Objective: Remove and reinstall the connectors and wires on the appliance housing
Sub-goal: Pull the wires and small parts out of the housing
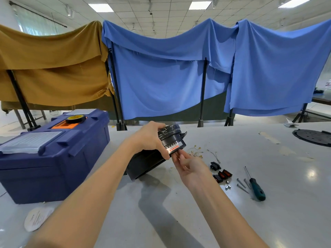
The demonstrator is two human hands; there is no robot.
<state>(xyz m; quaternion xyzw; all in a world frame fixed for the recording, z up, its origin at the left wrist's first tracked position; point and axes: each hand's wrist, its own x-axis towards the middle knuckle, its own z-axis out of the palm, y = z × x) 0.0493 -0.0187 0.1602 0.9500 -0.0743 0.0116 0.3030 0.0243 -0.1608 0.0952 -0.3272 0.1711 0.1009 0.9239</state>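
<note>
Appliance housing (143,163), black, rests tilted on the grey table (250,149) at centre, its long axis running from near left up to far right. The right hand (189,167), nearer, reaches up and left; its fingertips (179,156) touch the housing's lower right edge. Whether they pinch anything cannot be told. The left hand (152,140) grasps the round upper part. Connectors (222,174) lie near right, and loose wires (195,152) farther on, just right of the housing. The spot under the fingertips is hidden.

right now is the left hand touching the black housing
Touching. The head view shows the left hand gripping the black housing, with the fingers curled over its top and the thumb pressed on its side.
</note>
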